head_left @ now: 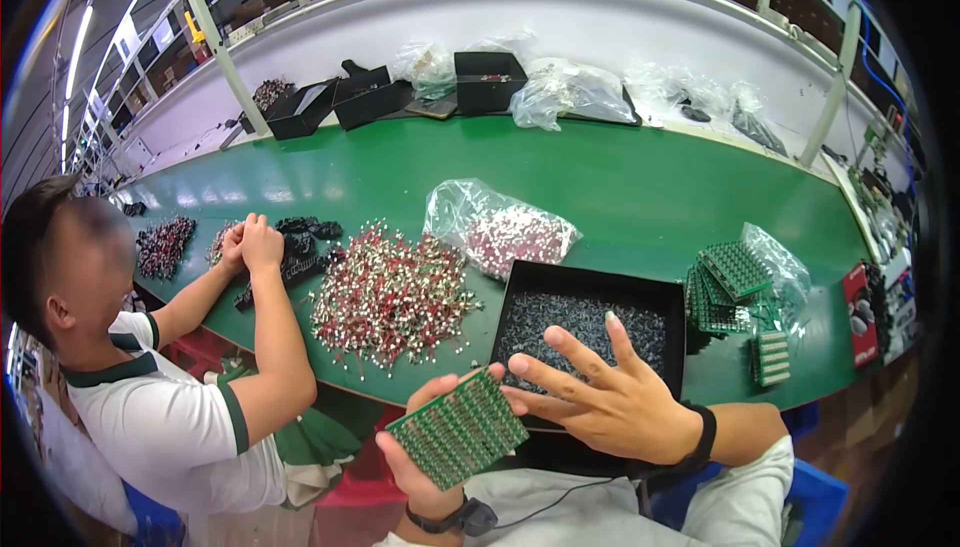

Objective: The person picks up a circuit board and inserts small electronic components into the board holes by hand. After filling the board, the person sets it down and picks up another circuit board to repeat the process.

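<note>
Currently, at a long green table (640,197), a person's left hand (430,487) grips a green circuit board panel (458,429), thumb along the near left side and fingers at the far edge. The panel tilts toward the viewer, near the table's near edge. The right hand (615,402) is just right of it, fingers spread and pinching nothing; whether its thumb touches the panel is unclear.

Work on this panel appears to be under way; its rows of details are too small to show which places are filled. At right, a stack of similar boards (735,272) lies beside a clear bag (792,269), with a smaller stack (772,359) nearer; whether these are finished or waiting cannot be told.

Many loose parts remain. A black tray (600,285), beyond the right hand, holds a broad layer of tiny dark parts (545,322). Left of it is a heap of red and white pieces (390,292); farther back, a clear plastic bag (450,207) holds similar ones. On the far ledge, an open black box (485,99) contains a few small pieces.
</note>
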Available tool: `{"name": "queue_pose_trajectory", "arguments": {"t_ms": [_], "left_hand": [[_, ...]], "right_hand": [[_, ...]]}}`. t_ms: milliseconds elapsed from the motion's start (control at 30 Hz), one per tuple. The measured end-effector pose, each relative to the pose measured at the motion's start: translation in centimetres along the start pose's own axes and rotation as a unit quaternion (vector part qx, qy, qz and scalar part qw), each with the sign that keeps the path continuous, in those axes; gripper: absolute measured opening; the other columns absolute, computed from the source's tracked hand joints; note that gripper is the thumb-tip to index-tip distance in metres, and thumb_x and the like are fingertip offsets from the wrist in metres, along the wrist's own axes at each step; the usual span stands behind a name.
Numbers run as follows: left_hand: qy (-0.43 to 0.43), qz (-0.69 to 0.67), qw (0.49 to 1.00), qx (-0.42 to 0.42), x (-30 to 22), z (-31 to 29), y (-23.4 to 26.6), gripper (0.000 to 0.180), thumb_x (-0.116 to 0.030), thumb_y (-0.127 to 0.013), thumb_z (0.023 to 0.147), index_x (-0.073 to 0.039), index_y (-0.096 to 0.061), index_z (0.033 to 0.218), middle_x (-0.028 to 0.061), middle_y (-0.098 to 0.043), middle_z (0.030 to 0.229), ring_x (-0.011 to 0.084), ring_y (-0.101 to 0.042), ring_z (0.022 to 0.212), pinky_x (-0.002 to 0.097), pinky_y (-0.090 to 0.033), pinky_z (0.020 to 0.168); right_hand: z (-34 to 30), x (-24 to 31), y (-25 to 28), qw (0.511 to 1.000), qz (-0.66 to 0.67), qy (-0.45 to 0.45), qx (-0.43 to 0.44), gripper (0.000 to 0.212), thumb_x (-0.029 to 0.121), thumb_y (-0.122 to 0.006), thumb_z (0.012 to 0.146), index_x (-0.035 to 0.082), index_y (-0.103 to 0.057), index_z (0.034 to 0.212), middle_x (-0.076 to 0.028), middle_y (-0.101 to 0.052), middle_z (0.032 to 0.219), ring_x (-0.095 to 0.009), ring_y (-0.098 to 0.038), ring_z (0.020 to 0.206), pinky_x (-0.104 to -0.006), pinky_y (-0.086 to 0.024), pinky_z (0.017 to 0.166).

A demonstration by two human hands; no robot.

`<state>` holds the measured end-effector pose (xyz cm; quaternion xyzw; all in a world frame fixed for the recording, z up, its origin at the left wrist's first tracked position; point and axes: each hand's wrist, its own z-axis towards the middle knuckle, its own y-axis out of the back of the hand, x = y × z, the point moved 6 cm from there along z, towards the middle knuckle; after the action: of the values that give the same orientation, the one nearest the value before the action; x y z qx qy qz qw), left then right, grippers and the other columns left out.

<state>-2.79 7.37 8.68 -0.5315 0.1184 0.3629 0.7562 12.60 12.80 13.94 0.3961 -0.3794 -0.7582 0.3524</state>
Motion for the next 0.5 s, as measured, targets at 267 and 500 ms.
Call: {"name": "queue_pose_trajectory", "arguments": {"t_ms": [267, 500], "left_hand": [[0.027, -0.036, 0.997, -0.069, 0.6, 0.7, 1.4, 0.082, -0.069, -0.023, 0.099, -0.003, -0.039, 0.145, 0.0372, -0.046, 0.138, 0.0521, -0.061, 0.104, 0.0572, -0.056, 0.083], [0.052, -0.143, 0.988, -0.024, 1.4, 1.0, 2.9, 0.086, -0.072, -0.026, 0.096, -0.006, -0.033, 0.151, 0.0338, -0.039, 0.146, 0.0487, -0.058, 0.115, 0.0550, -0.054, 0.091]], "right_hand": [[-0.2, -0.6, -0.3, 1.000, 0.016, -0.020, -0.014, 0.061, 0.028, -0.070, 0.081, 0.034, -0.056, 0.140, -0.005, -0.032, 0.160, -0.035, -0.026, 0.149, -0.0643, -0.014, 0.117], [-2.9, -0.2, 1.9, 0.786, 0.607, -0.111, 0.016, 0.070, 0.024, -0.083, 0.072, 0.008, -0.058, 0.136, -0.031, -0.025, 0.155, -0.045, -0.036, 0.141, -0.0510, -0.034, 0.112]]}}
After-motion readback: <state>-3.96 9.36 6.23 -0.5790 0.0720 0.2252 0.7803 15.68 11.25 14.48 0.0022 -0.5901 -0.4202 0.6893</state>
